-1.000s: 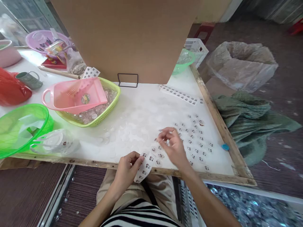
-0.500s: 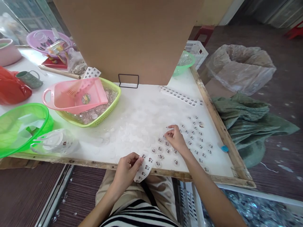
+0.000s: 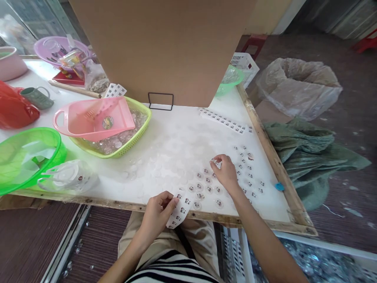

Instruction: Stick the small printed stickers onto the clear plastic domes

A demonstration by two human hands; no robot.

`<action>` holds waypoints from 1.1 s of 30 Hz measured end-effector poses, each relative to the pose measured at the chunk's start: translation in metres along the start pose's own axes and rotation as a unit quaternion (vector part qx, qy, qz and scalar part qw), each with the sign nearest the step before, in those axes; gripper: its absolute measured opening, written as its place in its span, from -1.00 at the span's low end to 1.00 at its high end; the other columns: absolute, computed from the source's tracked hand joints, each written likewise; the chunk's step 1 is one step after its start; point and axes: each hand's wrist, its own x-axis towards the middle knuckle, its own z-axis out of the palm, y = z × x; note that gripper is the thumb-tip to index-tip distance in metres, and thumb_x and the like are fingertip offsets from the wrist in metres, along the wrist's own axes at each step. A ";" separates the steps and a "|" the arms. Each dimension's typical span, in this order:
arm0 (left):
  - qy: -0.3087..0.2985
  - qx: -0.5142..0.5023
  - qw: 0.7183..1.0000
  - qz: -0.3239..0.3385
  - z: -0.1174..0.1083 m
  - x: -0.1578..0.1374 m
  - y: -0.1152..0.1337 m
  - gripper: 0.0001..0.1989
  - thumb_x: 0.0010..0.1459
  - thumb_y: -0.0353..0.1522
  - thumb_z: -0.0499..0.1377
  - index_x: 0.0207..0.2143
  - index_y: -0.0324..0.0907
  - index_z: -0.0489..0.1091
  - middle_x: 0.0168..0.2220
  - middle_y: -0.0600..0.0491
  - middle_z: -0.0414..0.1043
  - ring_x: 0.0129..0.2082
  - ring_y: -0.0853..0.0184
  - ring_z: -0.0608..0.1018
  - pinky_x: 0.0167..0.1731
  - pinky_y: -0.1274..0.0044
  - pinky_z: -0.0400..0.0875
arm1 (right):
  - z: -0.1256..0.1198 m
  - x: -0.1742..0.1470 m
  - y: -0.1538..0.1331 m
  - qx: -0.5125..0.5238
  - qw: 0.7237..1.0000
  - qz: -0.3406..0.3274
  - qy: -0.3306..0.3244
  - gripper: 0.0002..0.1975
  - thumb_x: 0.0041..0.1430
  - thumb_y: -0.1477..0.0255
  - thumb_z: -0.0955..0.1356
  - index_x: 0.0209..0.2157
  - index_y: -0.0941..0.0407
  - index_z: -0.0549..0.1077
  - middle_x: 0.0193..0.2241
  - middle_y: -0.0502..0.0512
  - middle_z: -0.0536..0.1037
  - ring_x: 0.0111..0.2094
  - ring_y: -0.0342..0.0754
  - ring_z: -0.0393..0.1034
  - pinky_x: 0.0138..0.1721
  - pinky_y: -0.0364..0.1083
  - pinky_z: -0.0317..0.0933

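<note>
My left hand (image 3: 160,208) pinches a strip of stickers (image 3: 181,210) between thumb and fingers at the table's front edge. The strip is white, with small dark printed figures. My right hand (image 3: 226,171) hovers low over the table, thumb and index finger apart, with nothing plainly held between them. Under and around it lie several clear round discs (image 3: 218,203), each with a small printed figure on it. Some of those discs are hidden beneath the hand and forearm.
A pink scoop basket (image 3: 85,125) rests on a yellow-green basket (image 3: 141,127) of clear pieces. Another sticker strip (image 3: 224,120) lies farther back, before a large brown board (image 3: 165,51). A wooden rim (image 3: 265,147) edges the table; a blue cap (image 3: 279,186) sits beside it.
My right hand has shifted to the right, away from a disc it was touching, and its thumb and index finger have parted. My left hand stays put with the sticker strip.
</note>
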 end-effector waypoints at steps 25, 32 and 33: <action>0.009 -0.020 1.000 0.007 -0.001 0.000 0.000 -0.62 0.20 -0.11 0.17 -0.49 -0.22 0.37 -0.57 0.12 0.29 -0.54 0.42 0.31 -0.56 0.62 0.14 | 0.006 0.011 -0.027 -0.134 0.989 -0.031 -0.047 -0.89 0.14 0.45 0.31 -0.25 0.10 0.34 -0.31 0.16 0.48 -0.33 0.05 0.41 -0.20 0.01 0.16; 0.035 -0.037 0.999 0.005 -0.002 0.001 0.001 -0.63 0.19 -0.12 0.19 -0.49 -0.23 0.38 -0.59 0.13 0.29 -0.56 0.43 0.31 -0.56 0.64 0.16 | -0.031 -0.054 -0.078 0.206 0.961 -0.024 -0.182 -0.76 0.27 0.20 0.27 -0.27 0.07 0.44 -0.36 0.09 0.50 -0.38 -0.04 0.35 -0.33 -0.07 0.20; 0.041 -0.043 0.998 0.006 -0.001 0.002 0.002 -0.63 0.18 -0.11 0.19 -0.49 -0.23 0.38 -0.59 0.13 0.29 -0.56 0.43 0.31 -0.56 0.64 0.17 | -0.034 -0.067 -0.088 0.241 0.942 -0.027 -0.233 -0.76 0.23 0.20 0.32 -0.21 0.06 0.45 -0.33 0.07 0.51 -0.37 -0.05 0.35 -0.33 -0.08 0.21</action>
